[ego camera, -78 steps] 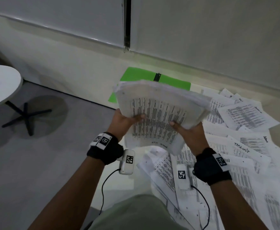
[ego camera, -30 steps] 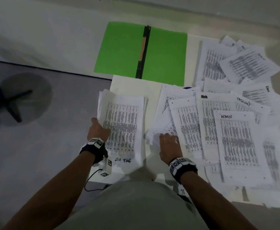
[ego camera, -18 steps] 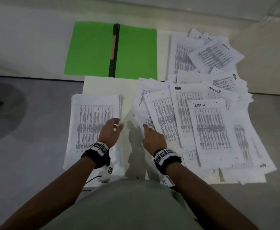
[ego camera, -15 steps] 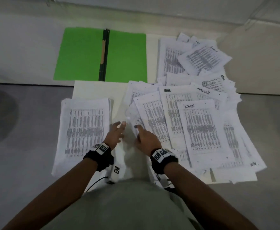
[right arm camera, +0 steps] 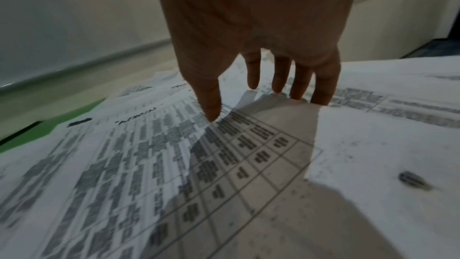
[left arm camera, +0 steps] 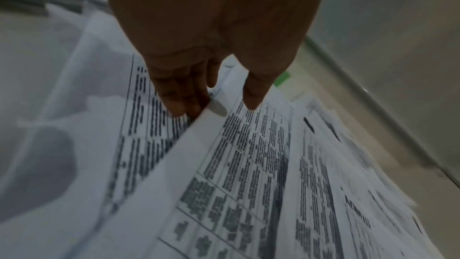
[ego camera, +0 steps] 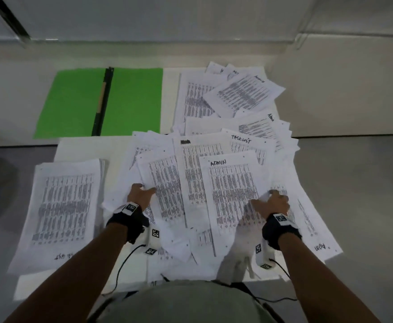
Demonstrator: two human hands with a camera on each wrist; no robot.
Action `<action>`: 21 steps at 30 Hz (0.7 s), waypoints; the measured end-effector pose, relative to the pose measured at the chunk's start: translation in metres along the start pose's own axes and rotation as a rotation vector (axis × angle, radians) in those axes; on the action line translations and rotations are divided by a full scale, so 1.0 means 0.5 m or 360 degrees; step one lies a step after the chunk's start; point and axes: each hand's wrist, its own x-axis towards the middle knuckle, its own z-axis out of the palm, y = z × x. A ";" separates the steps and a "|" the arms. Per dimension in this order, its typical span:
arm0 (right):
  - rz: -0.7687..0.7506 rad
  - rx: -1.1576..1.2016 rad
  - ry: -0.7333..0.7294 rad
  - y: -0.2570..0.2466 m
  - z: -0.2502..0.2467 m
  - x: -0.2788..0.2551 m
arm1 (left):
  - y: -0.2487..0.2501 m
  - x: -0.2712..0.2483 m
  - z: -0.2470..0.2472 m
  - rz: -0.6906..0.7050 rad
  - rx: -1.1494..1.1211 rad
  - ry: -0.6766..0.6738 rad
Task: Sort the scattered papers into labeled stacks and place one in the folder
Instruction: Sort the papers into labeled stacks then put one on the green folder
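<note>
Both hands moved apart: left hand (ego camera: 139, 196) and right hand (ego camera: 275, 202) pinch scattered papers' (ego camera: 232, 183) edges.

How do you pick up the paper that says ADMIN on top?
Probably by the right edge of the ADMIN sheet, coming from the right. That edge already curls up off the pile where the right hand pinches it, thumb on top and fingers underneath. The other edges lie flat.
</note>
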 end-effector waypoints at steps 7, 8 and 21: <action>-0.0200 0.0055 0.0174 -0.050 0.022 0.021 | 0.034 -0.034 0.080 -0.0056 0.0315 0.0066; -0.0230 -0.0029 0.0224 -0.065 0.023 0.017 | 0.038 -0.040 0.088 -0.0009 0.0363 0.0055; -0.0371 -0.0223 0.0080 -0.119 0.087 0.019 | 0.074 -0.037 0.139 0.0151 -0.0234 -0.0107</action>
